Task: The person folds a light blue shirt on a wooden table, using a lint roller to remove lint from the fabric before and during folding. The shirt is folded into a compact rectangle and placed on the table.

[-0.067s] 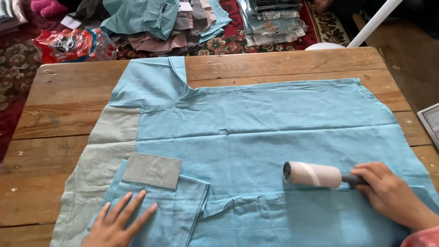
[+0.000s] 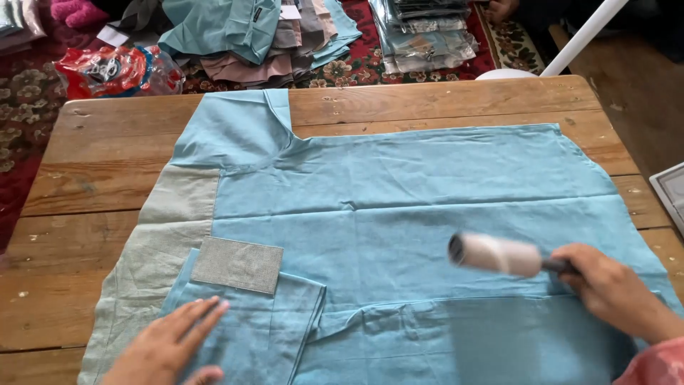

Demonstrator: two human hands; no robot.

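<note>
Right hand (image 2: pixel 605 289) gripping white cylindrical lint roller (image 2: pixel 495 254); left hand (image 2: pixel 167 346) flat, fingers spread.
Both on light blue cotton garment (image 2: pixel 399 207) spread across wooden plank tabletop (image 2: pixel 107 142); grey rectangular patch (image 2: pixel 237 264) just beyond left hand; folded clothes pile (image 2: pixel 249 36) past the garment's far edge.

A white cylindrical lint roller (image 2: pixel 495 254) with a dark handle is lying on its side, blurred, across a light blue cloth garment (image 2: pixel 399 207). The garment is lying spread flat on the table, its grey-green sleeve and grey rectangular patch (image 2: pixel 237 264) showing at the left.
</note>
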